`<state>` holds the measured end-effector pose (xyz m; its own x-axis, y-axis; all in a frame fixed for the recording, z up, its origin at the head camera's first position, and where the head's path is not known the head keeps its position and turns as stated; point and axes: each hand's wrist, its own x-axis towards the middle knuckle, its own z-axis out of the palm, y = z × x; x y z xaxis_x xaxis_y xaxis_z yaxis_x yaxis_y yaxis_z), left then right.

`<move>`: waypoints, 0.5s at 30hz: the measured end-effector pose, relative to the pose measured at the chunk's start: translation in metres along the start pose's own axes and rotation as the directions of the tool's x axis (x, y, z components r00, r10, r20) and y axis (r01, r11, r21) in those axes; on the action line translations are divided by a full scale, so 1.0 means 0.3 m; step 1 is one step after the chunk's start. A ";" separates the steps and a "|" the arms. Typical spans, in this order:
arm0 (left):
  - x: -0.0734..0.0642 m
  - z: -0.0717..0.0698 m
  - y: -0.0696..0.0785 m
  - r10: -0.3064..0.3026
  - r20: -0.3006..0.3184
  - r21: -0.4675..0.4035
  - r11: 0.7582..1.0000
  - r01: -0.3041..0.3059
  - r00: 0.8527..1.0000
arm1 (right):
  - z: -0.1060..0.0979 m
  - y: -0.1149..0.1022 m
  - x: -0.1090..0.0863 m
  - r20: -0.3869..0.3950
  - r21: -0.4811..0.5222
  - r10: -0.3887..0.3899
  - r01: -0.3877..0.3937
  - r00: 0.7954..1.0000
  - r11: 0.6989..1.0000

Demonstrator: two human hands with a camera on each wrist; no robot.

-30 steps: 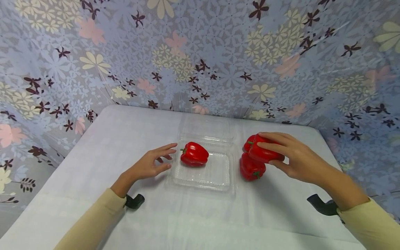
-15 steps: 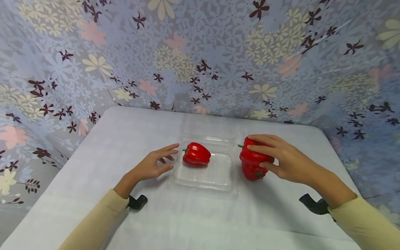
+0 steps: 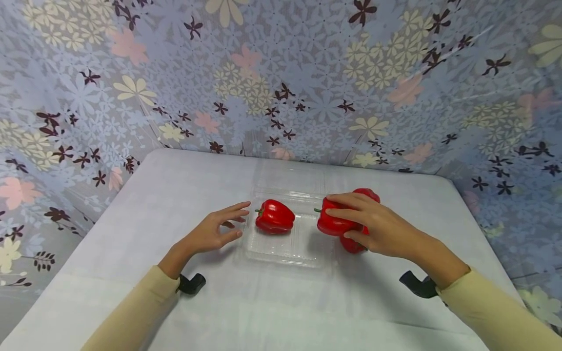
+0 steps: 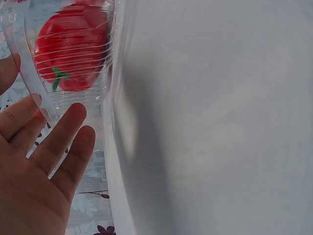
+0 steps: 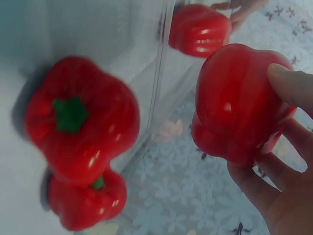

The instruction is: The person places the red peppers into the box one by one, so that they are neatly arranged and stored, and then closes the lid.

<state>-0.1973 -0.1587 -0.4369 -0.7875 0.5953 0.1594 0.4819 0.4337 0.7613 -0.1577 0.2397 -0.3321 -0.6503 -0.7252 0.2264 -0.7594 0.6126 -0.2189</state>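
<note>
My right hand [image 3: 379, 224] grips a red bell pepper [image 3: 333, 219] between thumb and fingers, above the right rim of a clear plastic container [image 3: 281, 251]. The right wrist view shows that held pepper [image 5: 239, 103] raised off the table. Inside the container's left half lies another red bell pepper [image 3: 274, 217], its green stem toward the left. My left hand [image 3: 215, 229] is beside the container's left wall with fingers spread and nothing held. Through that wall, the left wrist view shows the pepper [image 4: 73, 49]. Whether the left fingertips touch the plastic, I cannot tell.
Two more red bell peppers stand right of the container, partly hidden by my right hand: a near pepper [image 5: 80, 117] and a far pepper [image 5: 88, 200]. The container's clear lid [image 3: 290, 180] lies folded back. A flowered curtain [image 3: 281, 97] hangs behind the white-covered table [image 3: 197, 175].
My right hand has carried the gripped pepper leftward, from over the other two peppers to the container's right edge. The left hand has stayed almost in place.
</note>
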 end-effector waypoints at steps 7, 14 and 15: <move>-0.001 -0.001 -0.005 0.006 0.006 0.011 1.000 -0.006 1.000 | 0.052 -0.052 0.075 0.068 0.076 0.003 -0.008 0.998 0.997; -0.002 0.001 -0.012 0.029 -0.003 0.002 1.000 -0.029 1.000 | 0.132 -0.086 0.135 0.070 0.153 -0.044 0.033 0.997 0.988; -0.001 0.002 -0.013 0.028 -0.001 0.002 1.000 -0.028 1.000 | 0.141 -0.088 0.140 0.069 0.159 -0.042 0.031 0.997 0.987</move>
<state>-0.1986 -0.1602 -0.4402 -0.7740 0.6066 0.1816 0.5046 0.4178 0.7555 -0.1640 0.1798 -0.3570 -0.6148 -0.7704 0.1691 -0.7662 0.5324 -0.3599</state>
